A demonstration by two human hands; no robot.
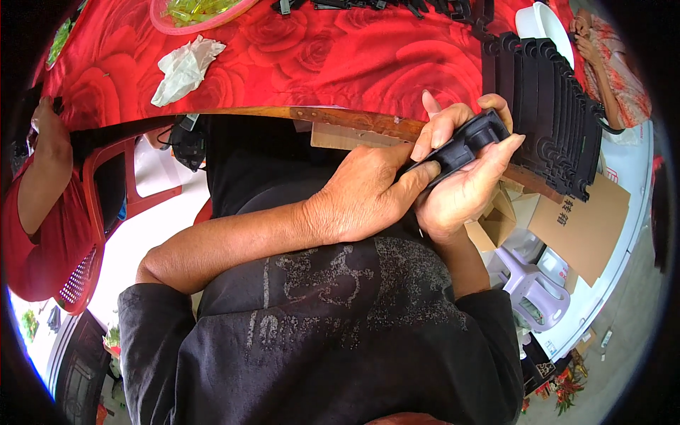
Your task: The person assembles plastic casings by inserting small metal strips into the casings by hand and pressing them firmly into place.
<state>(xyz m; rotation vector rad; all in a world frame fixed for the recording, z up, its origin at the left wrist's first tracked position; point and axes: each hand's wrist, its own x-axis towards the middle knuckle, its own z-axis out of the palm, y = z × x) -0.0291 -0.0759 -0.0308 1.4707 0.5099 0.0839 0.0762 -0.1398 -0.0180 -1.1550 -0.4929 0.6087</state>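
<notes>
A long black plastic part (464, 147) with a hollow channel is held between my two hands, tilted up to the right, just off the table's front edge. My right hand (464, 195) cradles it from below and the right side, its fingers curled round the upper end. My left hand (368, 185) grips the lower end, with the thumb pressed on the part; its other fingers are mostly hidden behind it. Beside my right hand, a row of similar-coloured long black parts (542, 113) lies packed together at the table's right edge.
A red rose-patterned cloth (319, 60) covers the table. On it are a crumpled tissue (185, 69), a pink basket (205, 28) of yellow-green pieces and a white tub (544, 28). Cardboard (584, 227) and a lavender stool (531, 290) stand at right. Other people sit left and right.
</notes>
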